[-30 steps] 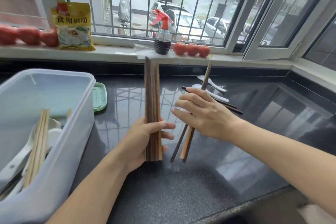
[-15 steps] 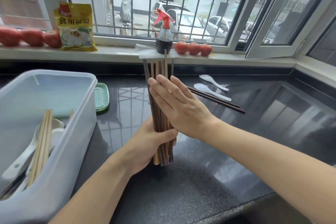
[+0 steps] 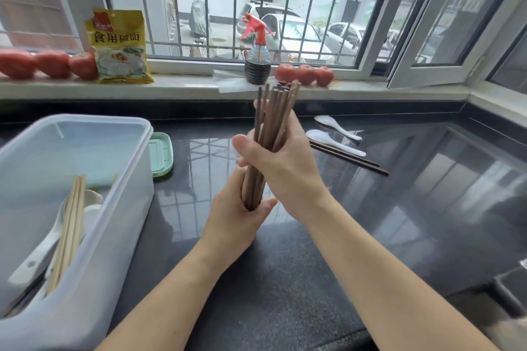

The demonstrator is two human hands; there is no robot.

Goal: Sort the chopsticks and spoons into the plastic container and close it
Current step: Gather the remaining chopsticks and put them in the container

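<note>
A bundle of several dark brown chopsticks (image 3: 273,111) stands nearly upright above the black counter. My left hand (image 3: 236,216) grips its lower end from below. My right hand (image 3: 282,162) wraps round its middle. The translucent plastic container (image 3: 119,208) stands at the left and holds pale wooden chopsticks (image 3: 70,225) and white spoons (image 3: 48,242). Two white spoons (image 3: 336,125) and a dark chopstick pair (image 3: 350,158) lie on the counter right of my hands. A pale green lid (image 3: 161,155) lies behind the container.
On the windowsill stand a yellow food packet (image 3: 118,47), a spray bottle (image 3: 258,63) and rows of tomatoes (image 3: 305,74). The counter's front edge runs along the bottom right. An open window sash (image 3: 427,77) juts in at the right.
My right hand added its chopsticks to the bundle, first pressing flat against it, and now curls round the middle. The bundle has lifted off the counter and leans slightly right.
</note>
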